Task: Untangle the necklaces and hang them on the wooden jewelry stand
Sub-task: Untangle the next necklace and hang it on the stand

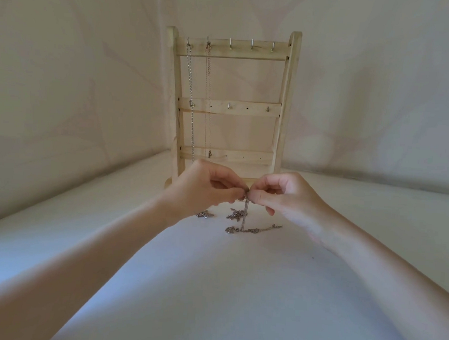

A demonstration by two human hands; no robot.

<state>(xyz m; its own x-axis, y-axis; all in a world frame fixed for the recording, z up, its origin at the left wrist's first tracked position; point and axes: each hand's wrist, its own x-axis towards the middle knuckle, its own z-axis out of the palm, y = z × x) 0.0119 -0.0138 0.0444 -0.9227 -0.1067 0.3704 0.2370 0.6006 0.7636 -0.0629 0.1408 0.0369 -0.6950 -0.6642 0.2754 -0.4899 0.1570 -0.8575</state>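
A wooden jewelry stand (230,107) stands upright at the back of the white surface. Two chains hang from its top row of hooks: a silver necklace (190,102) on the leftmost hook and a thin reddish necklace (208,95) on the second. My left hand (206,189) and my right hand (282,195) meet in front of the stand's base, both pinching the top of a silver chain (245,213) that drops to the surface. Its lower part with a heart charm (230,230) lies flat. Other tangled charms (235,214) lie below my hands.
Three hooks on the stand's top bar (252,46) are bare, and the middle bar has small hooks too. A pale fabric backdrop (367,99) rises behind and to both sides. The white surface (211,287) stretches toward me between my forearms.
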